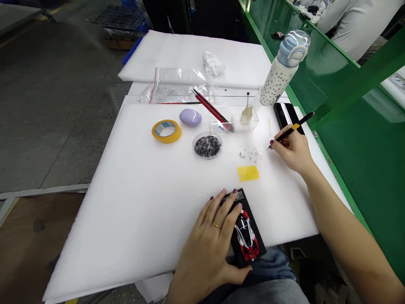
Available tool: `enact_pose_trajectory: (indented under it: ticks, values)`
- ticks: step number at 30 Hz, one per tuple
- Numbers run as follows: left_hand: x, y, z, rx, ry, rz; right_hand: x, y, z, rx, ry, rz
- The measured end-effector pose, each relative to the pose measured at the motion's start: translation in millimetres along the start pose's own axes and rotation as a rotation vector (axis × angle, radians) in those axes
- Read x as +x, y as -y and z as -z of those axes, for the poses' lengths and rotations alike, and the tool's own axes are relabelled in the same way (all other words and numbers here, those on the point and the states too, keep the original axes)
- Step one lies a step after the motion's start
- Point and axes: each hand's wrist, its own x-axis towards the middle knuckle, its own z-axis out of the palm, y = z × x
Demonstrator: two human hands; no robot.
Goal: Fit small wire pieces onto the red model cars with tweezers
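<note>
My left hand [210, 238] holds a red, white and black model car [246, 236] on its black base [253, 219] at the table's near edge. Its fingers lie along the base's left side and far end, with the thumb at the near end. In my right hand [292, 150] is a slim black pen-like tool [299, 123] with a yellow band, gripped between thumb and fingers. The tool's fine tip points down at the white foam, just right of scattered short dark slivers [253, 154]. A yellow tape piece [248, 173] lies between these slivers and the model car.
A round clear dish [208, 145] holds many dark slivers. Around it are a yellow tape roll [166, 131], a purple oval object [190, 117] and a clear box [234, 122] with a small bottle [246, 114]. A drinking bottle [278, 80] and phone [286, 113] stand near the green partition [354, 126].
</note>
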Motion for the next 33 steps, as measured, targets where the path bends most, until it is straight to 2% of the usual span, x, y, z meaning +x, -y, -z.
enact_pose_trajectory:
  ticks: [3, 9, 14, 19, 22, 27, 33]
  values:
    - [0, 0, 0.3, 0.001, 0.002, 0.003, -1, -1, -3, 0.008, -0.002, 0.014]
    - [0, -1, 0.7, -0.001, 0.005, 0.006, -4, 5, -10, 0.212, -0.001, 0.012]
    - [0, -1, 1.7, 0.014, 0.008, 0.007, -5, 10, -4, 0.096, 0.112, 0.141]
    - [-1, -1, 0.5, -0.002, 0.003, 0.011, -6, 9, -2, 0.01, 0.186, 0.186]
    - [-1, 0, -0.3, -0.013, -0.004, 0.016, -7, 7, -5, -0.003, 0.169, 0.16]
    - [0, 0, -0.2, -0.017, 0.005, 0.002, -6, 4, -7, 0.027, 0.051, 0.039]
    - [0, 0, 1.1, -0.007, 0.011, 0.005, -3, 1, -9, 0.063, 0.028, -0.026]
